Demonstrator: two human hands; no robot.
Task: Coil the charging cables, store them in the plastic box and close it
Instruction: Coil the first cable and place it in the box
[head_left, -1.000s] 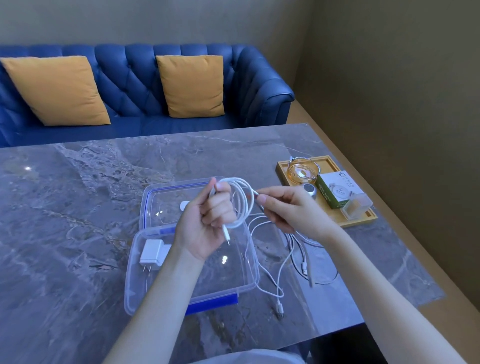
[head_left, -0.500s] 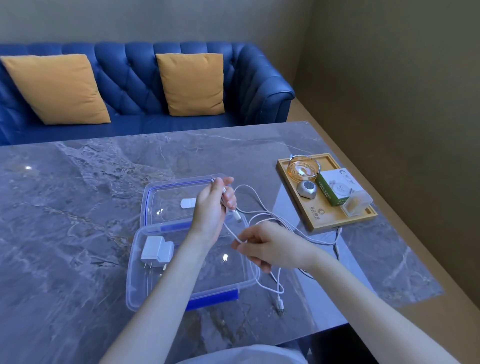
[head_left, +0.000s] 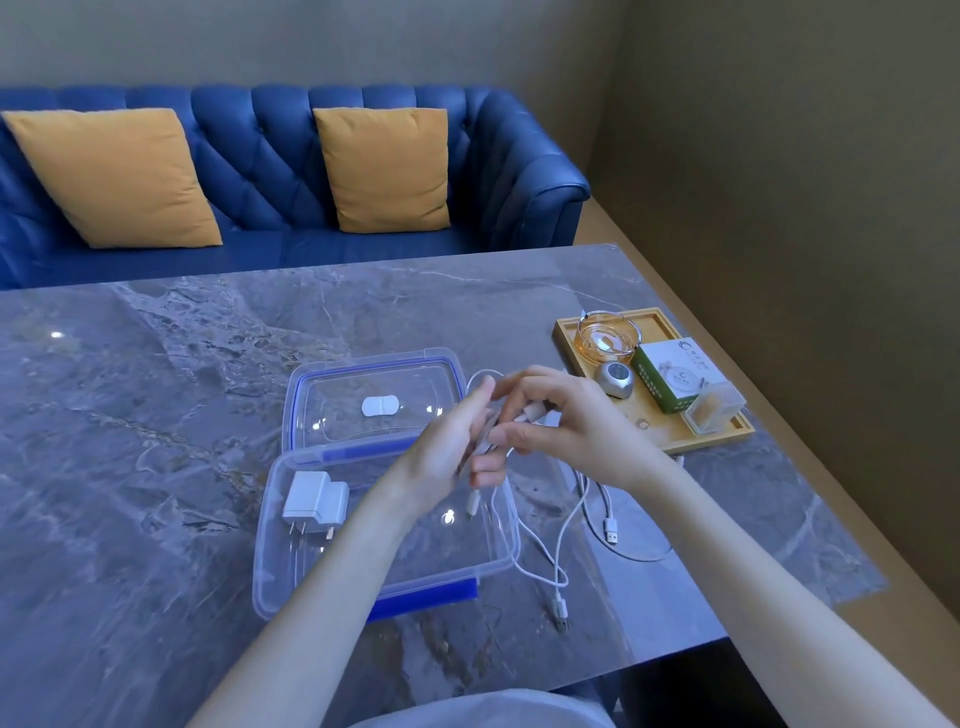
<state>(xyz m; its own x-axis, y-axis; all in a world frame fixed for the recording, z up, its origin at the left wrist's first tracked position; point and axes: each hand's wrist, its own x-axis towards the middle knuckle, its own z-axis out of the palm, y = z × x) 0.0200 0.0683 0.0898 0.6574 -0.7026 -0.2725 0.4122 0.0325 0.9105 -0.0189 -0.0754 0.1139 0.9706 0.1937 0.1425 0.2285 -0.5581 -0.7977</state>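
Note:
A clear plastic box with a blue clip stands open on the marble table, with a white charger plug inside at its left. Its clear lid lies flat just behind it. My left hand is above the box's right side, closed on loops of a white charging cable. My right hand meets it from the right and pinches the same cable. The cable's loose end trails down to a USB plug near the table's front edge. A second white cable lies loose to the right.
A wooden tray at the right holds a glass dish, a grey round gadget, a green-white carton and a small clear box. The table's right and front edges are close. A blue sofa with orange cushions stands behind.
My right hand has come up from low over the box's right edge to meet my left hand. More cable is gathered between the hands, and less lies on the table.

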